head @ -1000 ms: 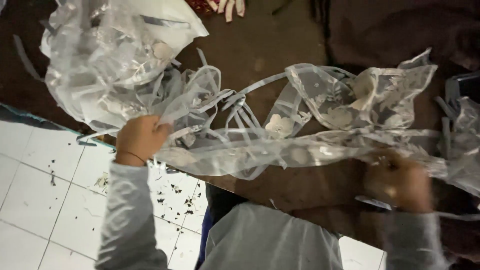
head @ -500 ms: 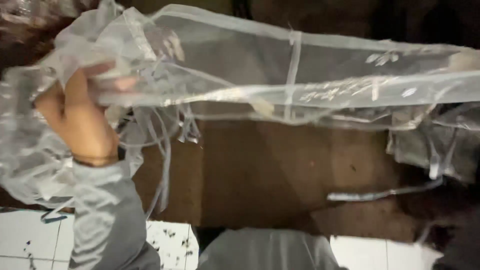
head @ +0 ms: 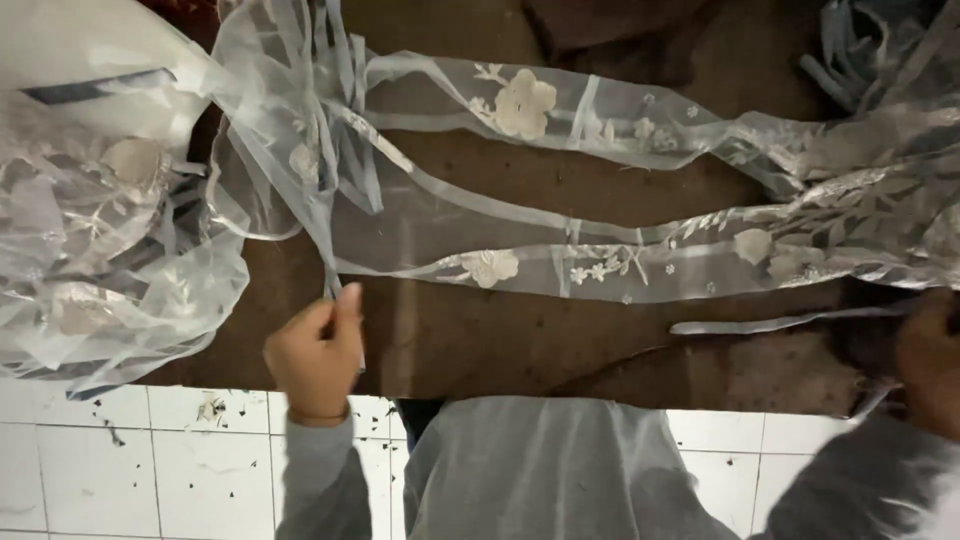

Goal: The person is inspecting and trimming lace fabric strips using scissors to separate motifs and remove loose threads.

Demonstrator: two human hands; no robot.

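Note:
A long piece of sheer pale fabric (head: 560,250) with embroidered white flowers lies spread across a brown cloth-covered surface (head: 500,340). My left hand (head: 315,355) pinches a narrow strip of this fabric at its near edge, fingers closed on it. My right hand (head: 930,355) is at the right border of the view, in shadow, gripping the other end of the fabric and a thin ribbon-like strip (head: 780,322). Both arms wear grey sleeves.
A bunched heap of the same sheer fabric (head: 100,240) lies at the left, partly over the edge. More crumpled fabric (head: 880,60) sits at the top right. White floor tiles (head: 120,470) with dark specks show below the surface's near edge.
The fabric was lifted up in front of the camera half a second ago; now it lies flat and stretched out. My left hand has come down to the near edge.

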